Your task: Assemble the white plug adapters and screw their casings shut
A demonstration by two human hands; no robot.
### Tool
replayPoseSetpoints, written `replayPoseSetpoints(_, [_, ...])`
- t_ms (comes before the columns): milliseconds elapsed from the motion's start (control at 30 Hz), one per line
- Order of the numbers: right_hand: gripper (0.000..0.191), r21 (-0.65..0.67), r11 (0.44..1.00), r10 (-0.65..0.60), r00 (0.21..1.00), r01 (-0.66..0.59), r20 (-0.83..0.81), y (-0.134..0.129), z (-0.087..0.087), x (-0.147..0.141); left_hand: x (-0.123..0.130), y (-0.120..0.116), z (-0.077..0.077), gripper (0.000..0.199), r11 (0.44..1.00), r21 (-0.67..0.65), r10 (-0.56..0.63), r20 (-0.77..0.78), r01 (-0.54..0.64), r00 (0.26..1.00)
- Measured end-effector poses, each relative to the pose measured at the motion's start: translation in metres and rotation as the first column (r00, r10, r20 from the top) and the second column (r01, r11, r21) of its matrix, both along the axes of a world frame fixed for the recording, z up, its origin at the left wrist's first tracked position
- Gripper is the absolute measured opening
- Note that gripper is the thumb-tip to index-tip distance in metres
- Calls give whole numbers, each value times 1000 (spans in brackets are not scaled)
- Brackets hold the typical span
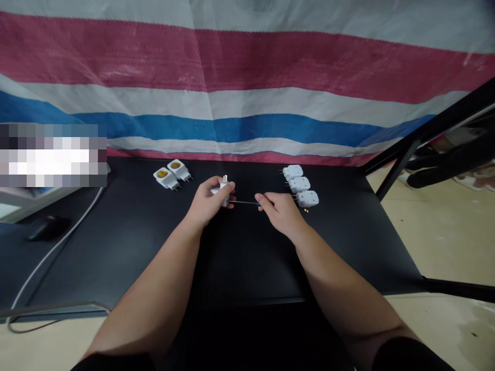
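My left hand (211, 198) is closed around a white plug-in socket (225, 198) with its metal prongs pointing up and away. In my right hand (279, 208) is a screwdriver (243, 202); its thin shaft runs left to the side of the held socket, and most of its handle is hidden by my fingers. Whether the tip sits in a screw, I cannot tell. To the right lie three white plug-in pieces (300, 184) in a row, with small brass-coloured screws (306, 210) just in front. Two white plug-in lamp sockets (166, 178) with gold-coloured round openings lie to the left.
A black table (240, 257) carries everything. At the left are a black mouse (47, 226), a grey cable (62, 242) and a blurred-out white device (38, 198). Behind hangs a striped sheet (240, 62); a black metal frame (398, 167) stands at the right.
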State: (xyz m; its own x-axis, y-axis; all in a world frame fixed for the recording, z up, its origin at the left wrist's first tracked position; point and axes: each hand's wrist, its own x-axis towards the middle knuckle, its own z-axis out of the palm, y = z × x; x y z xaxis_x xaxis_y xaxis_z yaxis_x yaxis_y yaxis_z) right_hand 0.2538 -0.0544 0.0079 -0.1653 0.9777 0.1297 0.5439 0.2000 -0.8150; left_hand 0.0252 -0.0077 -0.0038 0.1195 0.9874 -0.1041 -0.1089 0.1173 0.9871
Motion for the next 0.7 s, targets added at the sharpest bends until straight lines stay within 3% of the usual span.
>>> replayPoseSetpoints(67, [51, -101, 995, 15, 1000, -17, -19, -1, 0, -4, -2, 2, -2, 45, 1000, -4, 23, -36, -23, 999])
replayPoseSetpoints(200, [26, -141, 980, 110, 974, -139, -197, -1, -4, -7, -4, 6, -5, 44, 996, -28, 85, -82, -88, 993])
replayPoseSetpoints(300, [25, -247, 963, 46, 969, -107, -243, 3, -8, -3, -3, 5, -4, 42, 999, -9, 46, -88, -47, 995])
replayPoseSetpoints(367, [36, -291, 955, 0, 981, -57, -192, 6, -9, 0, -1, 4, -2, 41, 1000, 15, 13, -118, -12, 993])
replayPoseSetpoints(467, [48, -243, 969, 18, 995, -43, -103, 6, -8, 0, 1, 3, -2, 43, 1000, 8, 7, -126, -6, 992])
replayPoseSetpoints(567, [29, -158, 980, 98, 987, -118, -129, 2, -7, 0, 0, 4, -3, 45, 997, -45, 54, -97, -58, 994])
replayPoseSetpoints(700, [26, -117, 988, 84, 983, -104, -161, 2, -8, 3, -2, 6, -4, 45, 996, -62, 62, -101, -69, 993])
